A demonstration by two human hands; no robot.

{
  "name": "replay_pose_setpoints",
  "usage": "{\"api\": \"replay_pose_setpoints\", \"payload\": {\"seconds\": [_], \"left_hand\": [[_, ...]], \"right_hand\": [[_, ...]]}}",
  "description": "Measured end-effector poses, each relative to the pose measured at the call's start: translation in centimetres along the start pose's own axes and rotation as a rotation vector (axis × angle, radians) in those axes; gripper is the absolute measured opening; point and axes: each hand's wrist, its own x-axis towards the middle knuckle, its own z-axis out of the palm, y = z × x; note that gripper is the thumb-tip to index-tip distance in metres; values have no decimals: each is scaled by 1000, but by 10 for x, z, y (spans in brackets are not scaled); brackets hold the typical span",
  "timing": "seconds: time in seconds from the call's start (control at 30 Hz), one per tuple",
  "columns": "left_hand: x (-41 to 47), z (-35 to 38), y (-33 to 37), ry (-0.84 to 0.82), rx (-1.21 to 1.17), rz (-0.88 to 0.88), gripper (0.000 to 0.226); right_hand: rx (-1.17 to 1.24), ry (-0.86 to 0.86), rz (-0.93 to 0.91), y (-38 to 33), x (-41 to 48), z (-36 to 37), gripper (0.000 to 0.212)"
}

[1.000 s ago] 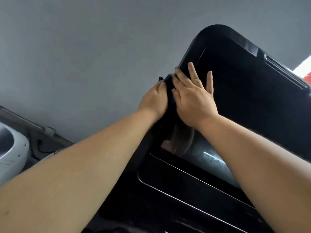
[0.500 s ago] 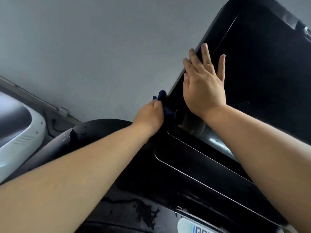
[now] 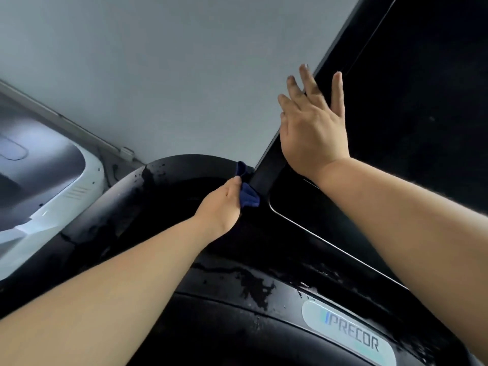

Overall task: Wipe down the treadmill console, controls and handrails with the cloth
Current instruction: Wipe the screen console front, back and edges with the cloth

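Observation:
The black treadmill console (image 3: pixel 412 107) fills the right side, its dark screen tilted toward me. My left hand (image 3: pixel 220 204) grips a dark blue cloth (image 3: pixel 247 192) and presses it against the lower left edge of the console. My right hand (image 3: pixel 314 122) lies flat with straight fingers on the console's left edge, higher up than the cloth. Below the screen, the black curved handrail (image 3: pixel 163 180) and front panel (image 3: pixel 237 307) show wet streaks and drops.
A PRECOR badge (image 3: pixel 351 331) sits on the lower panel. A white and dark machine housing (image 3: pixel 45 180) stands at the left. A grey wall (image 3: pixel 171 70) lies behind, with a cable channel (image 3: pixel 79 130) running along its base.
My left hand has slid the cloth down the console's left edge to its lower corner. My right hand stayed higher on that edge, so the hands have drawn apart. The view has tilted down, revealing the wet panel.

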Motion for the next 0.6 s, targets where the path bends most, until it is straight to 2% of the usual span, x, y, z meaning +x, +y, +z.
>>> {"api": "replay_pose_setpoints", "payload": {"seconds": [0.13,0.3,0.37,0.43,0.47,0.53,0.6], "left_hand": [[-17,-3,-18,2,201,94,43],[-29,-13,-38,42,480,340,29],[-38,-21,-45,33,638,416,38],[-48,-28,-48,-16,856,383,52],[-49,-35,-46,-16,913,351,52],[-37,-50,-30,108,826,308,41],[-7,-59,-8,274,503,227,37]], "right_hand": [[-33,-63,-44,-9,-10,3,42],[3,-54,-85,-23,-28,11,35],[7,-47,-93,-25,-31,13,35],[14,-49,-97,-25,-32,12,35],[17,-53,-99,-24,-32,11,35],[20,-58,-101,-23,-32,11,36],[31,-58,-102,-24,-33,11,37]]}}
